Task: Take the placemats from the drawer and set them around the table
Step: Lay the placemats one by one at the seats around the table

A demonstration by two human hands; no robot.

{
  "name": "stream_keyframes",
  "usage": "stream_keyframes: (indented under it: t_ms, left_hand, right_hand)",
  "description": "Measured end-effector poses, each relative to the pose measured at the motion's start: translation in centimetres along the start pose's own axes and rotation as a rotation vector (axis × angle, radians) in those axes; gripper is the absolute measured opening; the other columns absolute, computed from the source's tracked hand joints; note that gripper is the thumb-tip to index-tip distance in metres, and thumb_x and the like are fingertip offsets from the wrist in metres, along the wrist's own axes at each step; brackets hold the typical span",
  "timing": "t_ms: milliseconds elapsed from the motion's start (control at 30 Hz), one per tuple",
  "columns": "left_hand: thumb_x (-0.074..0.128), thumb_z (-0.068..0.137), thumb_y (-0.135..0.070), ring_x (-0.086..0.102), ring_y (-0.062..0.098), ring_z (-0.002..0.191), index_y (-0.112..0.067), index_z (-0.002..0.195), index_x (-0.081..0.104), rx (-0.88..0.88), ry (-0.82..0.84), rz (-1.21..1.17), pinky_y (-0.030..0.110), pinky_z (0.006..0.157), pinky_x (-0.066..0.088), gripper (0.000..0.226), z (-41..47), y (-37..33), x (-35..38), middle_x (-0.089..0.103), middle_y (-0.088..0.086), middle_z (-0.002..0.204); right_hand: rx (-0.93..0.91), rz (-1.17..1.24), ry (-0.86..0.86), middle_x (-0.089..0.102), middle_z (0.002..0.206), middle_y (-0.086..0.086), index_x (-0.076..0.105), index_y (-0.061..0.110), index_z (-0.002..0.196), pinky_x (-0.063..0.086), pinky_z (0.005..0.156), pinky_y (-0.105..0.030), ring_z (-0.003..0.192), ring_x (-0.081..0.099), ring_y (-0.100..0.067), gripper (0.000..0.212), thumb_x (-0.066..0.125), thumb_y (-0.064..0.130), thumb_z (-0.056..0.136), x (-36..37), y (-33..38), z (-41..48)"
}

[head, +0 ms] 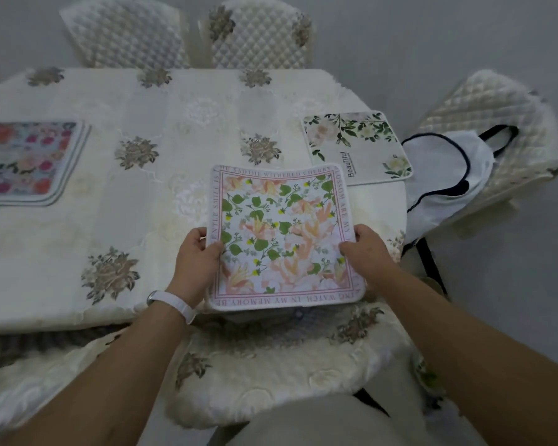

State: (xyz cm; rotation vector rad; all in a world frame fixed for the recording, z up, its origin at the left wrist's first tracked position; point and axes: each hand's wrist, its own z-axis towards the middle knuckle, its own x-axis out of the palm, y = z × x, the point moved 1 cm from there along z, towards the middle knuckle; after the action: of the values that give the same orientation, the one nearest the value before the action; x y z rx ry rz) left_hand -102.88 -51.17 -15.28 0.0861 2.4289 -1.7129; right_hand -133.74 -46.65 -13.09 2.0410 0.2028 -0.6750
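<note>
Both hands grip one square placemat (282, 235) with peach flowers, green leaves and a lettered pink border; the left hand (196, 256) pinches its left edge, thumb on top, and the right hand (366, 249) pinches its right edge the same way; a white watch band (174, 303) circles the left wrist. The mat is held at the near edge of the tabletop (161, 194), its far part over the cream cloth with grey-brown flower motifs, its near edge over the cushioned chair seat (271, 365) below. A second placemat (356, 148), white with green leaves and pale blooms, lies flat at the right end of the tabletop, just beyond the held one; a third, bright pink and orange floral mat (26, 160), lies at the left end, well apart. A white bag with dark trim (448, 175) rests on the quilted chair (496, 123) to the right; two more quilted chairs (258, 33) stand at the far side.
</note>
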Motion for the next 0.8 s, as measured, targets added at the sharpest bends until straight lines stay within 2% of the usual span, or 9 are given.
stream_keyframes:
  t_ms: [133,467,667,733,800]
  left_hand:
    - [0.055,0.097,-0.016,0.072,0.007,0.073,-0.028,0.098,0.055,-0.009,-0.029,0.075,0.022,0.053,0.056,0.012,1.0,2.5,0.4,0.072,-0.003,0.096]
    - [0.054,0.098,-0.015,0.069,0.003,0.065,-0.023,0.102,0.053,-0.114,-0.099,0.166,0.016,0.046,0.051,0.009,1.7,5.7,1.5,0.07,-0.003,0.096]
    - [0.055,0.096,-0.019,0.072,0.008,0.074,-0.026,0.103,0.054,-0.126,-0.105,0.204,0.023,0.056,0.056,0.01,2.9,6.0,1.5,0.071,-0.005,0.097]
    - [0.054,0.095,-0.02,0.072,0.014,0.082,-0.027,0.104,0.054,-0.143,-0.103,0.211,0.031,0.065,0.059,0.011,3.2,6.2,1.6,0.07,-0.003,0.101]
    - [0.054,0.095,-0.02,0.071,0.015,0.085,-0.027,0.104,0.054,-0.162,-0.106,0.207,0.03,0.064,0.058,0.011,3.3,6.5,1.7,0.07,-0.004,0.102]
  right_hand:
    - [0.034,-0.031,0.046,0.057,0.087,0.011,0.055,0.023,0.099,0.043,0.052,-0.024,0.076,0.058,-0.008,0.013,0.059,0.014,0.09,2.3,-1.3,2.9]
    - [0.09,-0.054,0.115,0.055,0.085,0.013,0.053,0.024,0.097,0.041,0.052,-0.021,0.074,0.055,-0.004,0.013,0.056,0.013,0.09,5.4,-4.4,5.8]
    - [0.076,-0.031,0.106,0.054,0.085,0.014,0.053,0.023,0.099,0.041,0.054,-0.021,0.076,0.054,-0.003,0.014,0.054,0.011,0.091,5.7,-4.9,6.5]
    - [0.053,-0.056,0.111,0.054,0.085,0.014,0.052,0.022,0.1,0.044,0.057,-0.023,0.076,0.055,-0.004,0.013,0.053,0.012,0.091,5.6,-5.0,6.6]
    - [0.021,-0.1,0.117,0.055,0.087,0.012,0.052,0.021,0.1,0.047,0.06,-0.027,0.077,0.055,-0.006,0.011,0.053,0.014,0.091,5.6,-5.1,6.8]
